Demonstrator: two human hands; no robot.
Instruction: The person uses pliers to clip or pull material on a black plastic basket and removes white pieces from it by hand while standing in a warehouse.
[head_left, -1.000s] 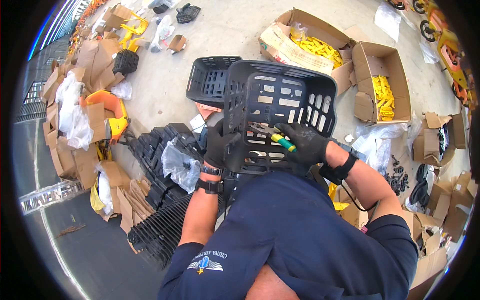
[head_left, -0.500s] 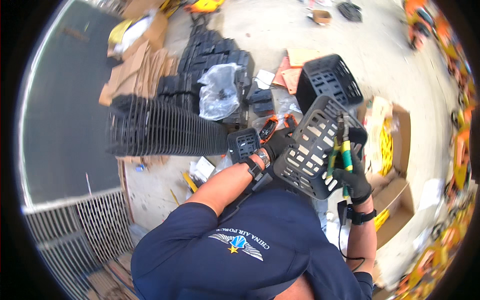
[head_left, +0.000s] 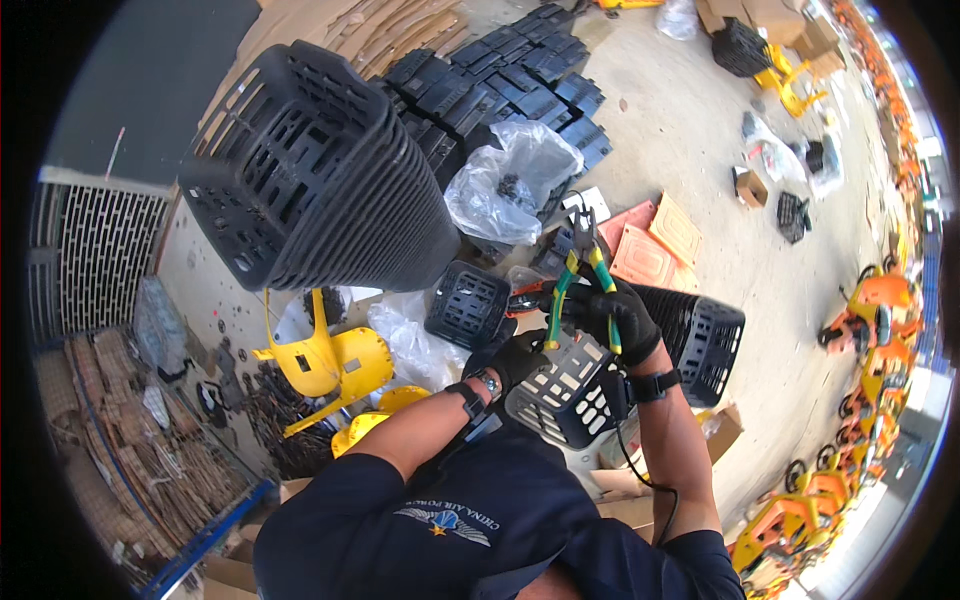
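My left hand (head_left: 520,358), in a black glove, grips the upper left rim of a black slotted plastic basket (head_left: 563,392) held tilted in front of my body. In my right hand (head_left: 628,318), also gloved in black, is a pair of pliers (head_left: 597,262) with green and yellow handles. Their dark jaws point away from me and stand a little apart, with nothing seen between them. The handles are spread above the basket, partly covering its far edge. A smaller black basket (head_left: 468,304) sits just beyond my left hand.
A tall stack of black baskets (head_left: 330,180) leans at left, with another nested stack (head_left: 708,345) at right. Beyond lie a clear plastic bag (head_left: 512,180), black boxes (head_left: 510,70) and orange panels (head_left: 655,245). Yellow frames (head_left: 335,360) lie at left; orange and yellow ride-on vehicles (head_left: 800,500) line the right.
The view has turned to the right. The basket now sits lower and nearer my body, and my right hand has moved left with the pliers, whose handles are spread wider.
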